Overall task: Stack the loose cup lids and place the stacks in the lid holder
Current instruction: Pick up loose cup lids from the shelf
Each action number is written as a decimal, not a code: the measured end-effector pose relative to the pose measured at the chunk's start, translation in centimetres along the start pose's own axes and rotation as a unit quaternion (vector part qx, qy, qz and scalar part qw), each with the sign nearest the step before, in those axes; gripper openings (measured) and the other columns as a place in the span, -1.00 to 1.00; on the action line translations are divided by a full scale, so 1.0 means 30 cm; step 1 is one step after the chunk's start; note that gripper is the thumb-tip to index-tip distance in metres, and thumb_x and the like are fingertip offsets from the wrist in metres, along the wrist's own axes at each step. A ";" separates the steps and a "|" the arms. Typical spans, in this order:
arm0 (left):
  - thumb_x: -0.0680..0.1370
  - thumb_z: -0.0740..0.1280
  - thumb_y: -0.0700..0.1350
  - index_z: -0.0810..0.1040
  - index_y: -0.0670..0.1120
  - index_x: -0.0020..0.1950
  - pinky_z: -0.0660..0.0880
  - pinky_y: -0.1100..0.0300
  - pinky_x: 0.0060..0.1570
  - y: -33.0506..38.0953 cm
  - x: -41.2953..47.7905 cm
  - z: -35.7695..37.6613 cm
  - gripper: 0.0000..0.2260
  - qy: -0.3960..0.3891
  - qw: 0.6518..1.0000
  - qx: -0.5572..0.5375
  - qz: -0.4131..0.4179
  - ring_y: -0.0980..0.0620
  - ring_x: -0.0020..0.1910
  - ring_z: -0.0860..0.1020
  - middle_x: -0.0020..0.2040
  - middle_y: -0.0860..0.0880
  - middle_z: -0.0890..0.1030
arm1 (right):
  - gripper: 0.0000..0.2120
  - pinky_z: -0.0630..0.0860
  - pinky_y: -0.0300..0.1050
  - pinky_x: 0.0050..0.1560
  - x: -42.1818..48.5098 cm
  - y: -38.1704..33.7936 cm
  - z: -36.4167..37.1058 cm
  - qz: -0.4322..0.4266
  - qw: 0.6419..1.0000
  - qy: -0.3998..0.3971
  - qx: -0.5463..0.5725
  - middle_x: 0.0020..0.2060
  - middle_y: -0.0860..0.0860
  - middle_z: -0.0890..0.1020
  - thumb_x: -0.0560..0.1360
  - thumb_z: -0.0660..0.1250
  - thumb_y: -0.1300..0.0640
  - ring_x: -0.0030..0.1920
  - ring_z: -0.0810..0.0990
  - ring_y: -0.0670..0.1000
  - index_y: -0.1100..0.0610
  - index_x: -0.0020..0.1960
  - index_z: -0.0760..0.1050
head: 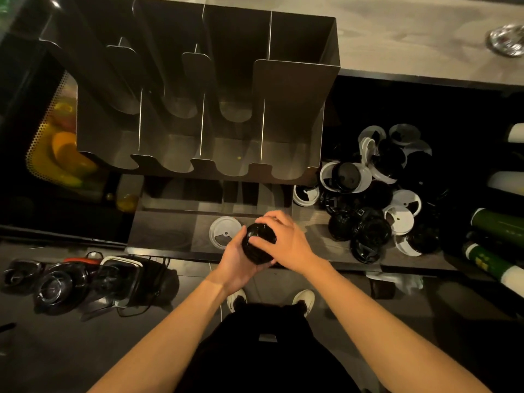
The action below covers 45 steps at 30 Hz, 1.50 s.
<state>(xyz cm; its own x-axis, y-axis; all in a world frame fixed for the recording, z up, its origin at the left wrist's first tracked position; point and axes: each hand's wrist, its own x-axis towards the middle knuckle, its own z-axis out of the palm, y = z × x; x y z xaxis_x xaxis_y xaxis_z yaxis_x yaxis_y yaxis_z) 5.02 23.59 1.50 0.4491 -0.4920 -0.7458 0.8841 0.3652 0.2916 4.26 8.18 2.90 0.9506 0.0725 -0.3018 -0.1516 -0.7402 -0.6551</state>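
The person holds a stack of black lids [258, 246] between both hands, just in front of the lid holder [295, 89] and slightly above the desk [161, 236]. The left hand [236, 263] cups the stack from below and from the side. Its fingers wrap round the rims, likely so the nested lids cannot slide apart. The right hand [287, 241] lies over the top with its fingers [273, 218] curled down on the uppermost lid. This looks like a press to seat that lid squarely on the ones beneath.

A single white lid [225, 231] lies flat on the desk in front of the holder, just beside the left hand. It is probably kept apart because it does not match the black ones.

The pile of loose lids [374, 194], black and white mixed, sits against the holder's right side, within easy reach of the right hand. That placement probably explains why this hand does the fetching while the left one serves as the cradle.

The holder stands upright with its tall dividers and scooped front openings facing the person, so a finished stack can be lowered in from above. No stack shows in its slots yet, and the pile is large, so the task seems to be at an early stage.
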 end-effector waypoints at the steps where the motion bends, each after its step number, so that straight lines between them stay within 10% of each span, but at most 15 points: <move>1: 0.65 0.06 0.22 0.50 -0.09 0.41 0.58 -0.09 0.08 -0.001 0.003 0.002 -0.48 0.007 1.000 -0.002 0.004 -0.14 0.26 0.58 0.33 -0.20 0.58 | -0.39 0.37 -0.02 0.32 -0.011 -0.008 0.010 0.002 1.000 -0.021 -0.012 0.35 -0.11 0.37 0.49 0.34 -0.32 0.36 0.35 -0.02 -0.10 0.46 0.37; 6: 0.66 -0.03 0.30 0.49 -0.12 0.42 0.49 -0.13 0.24 0.008 0.009 -0.001 -0.38 0.007 1.000 0.003 -0.015 -0.21 0.39 0.49 0.36 -0.25 0.56 | -0.22 0.23 0.06 0.48 -0.054 0.020 0.077 0.010 0.995 -0.079 -0.054 0.57 -0.06 0.08 0.56 0.24 -0.31 0.49 0.21 0.12 -0.10 0.62 -0.04; 16: 0.69 -0.05 0.22 0.47 -0.11 0.43 0.54 -0.04 0.11 0.038 -0.014 -0.016 -0.44 0.011 1.000 0.019 -0.003 -0.14 0.25 0.60 0.27 -0.19 0.63 | -0.20 0.07 0.06 0.53 -0.020 0.004 0.097 -0.018 0.988 -0.110 -0.109 0.55 0.01 0.07 0.59 0.15 -0.32 0.52 0.10 0.08 -0.07 0.64 -0.15; 28: 0.71 -0.10 0.18 0.41 -0.15 0.49 0.39 -0.06 0.39 0.042 -0.011 -0.058 -0.43 -0.034 0.999 0.012 -0.011 -0.15 0.43 0.46 0.40 -0.23 0.53 | -0.23 0.18 0.00 0.50 -0.012 -0.027 0.103 0.041 0.996 -0.081 -0.009 0.43 -0.04 0.18 0.55 0.27 -0.28 0.45 0.18 0.03 -0.13 0.63 0.00; 33: 0.70 -0.16 0.23 0.47 -0.08 0.40 0.51 -0.07 0.24 0.043 0.022 -0.097 -0.41 0.016 0.986 0.164 0.038 -0.14 0.28 0.59 0.27 -0.19 0.63 | -0.23 0.42 -0.01 0.32 -0.012 -0.017 0.140 0.087 0.995 0.054 0.016 0.32 -0.03 0.40 0.39 0.44 -0.26 0.35 0.38 0.02 -0.08 0.49 0.24; 36: 0.71 0.09 0.14 0.54 0.02 0.22 0.54 0.10 0.10 0.054 0.046 -0.146 -0.69 0.154 0.904 0.374 0.138 -0.07 0.15 0.62 0.09 -0.01 0.65 | -0.30 0.44 -0.04 0.24 0.000 -0.005 0.174 0.113 0.990 0.090 -0.003 0.27 0.01 0.45 0.37 0.48 -0.23 0.28 0.40 0.04 0.00 0.37 0.29; 41: 0.57 0.38 -0.02 0.56 0.02 0.27 0.48 0.04 0.22 0.091 0.061 -0.284 -0.73 0.162 0.558 0.781 0.229 -0.03 0.23 0.52 0.23 0.03 0.53 | -0.41 0.41 -0.02 0.17 0.030 0.011 0.238 0.133 0.982 0.078 -0.108 0.23 0.05 0.44 0.44 0.40 -0.30 0.20 0.44 0.10 0.05 0.26 0.33; 45: 0.57 0.38 -0.07 0.54 0.00 0.34 0.40 0.05 0.29 0.092 0.071 -0.323 -0.66 0.156 0.463 0.845 0.216 -0.05 0.31 0.44 0.30 -0.01 0.48 | -0.30 0.52 0.04 0.17 0.055 0.025 0.276 0.153 0.973 0.045 -0.167 0.34 0.08 0.39 0.42 0.41 -0.33 0.35 0.37 0.11 0.08 0.35 0.32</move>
<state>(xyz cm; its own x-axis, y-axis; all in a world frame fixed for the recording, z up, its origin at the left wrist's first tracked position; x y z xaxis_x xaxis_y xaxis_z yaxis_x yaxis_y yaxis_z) 7.17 31.21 -5.09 0.8235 -0.4280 -0.3722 -0.3243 -0.8937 0.3102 3.46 13.28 -3.83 0.8965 -0.2333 -0.3766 -0.3498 -0.8945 -0.2784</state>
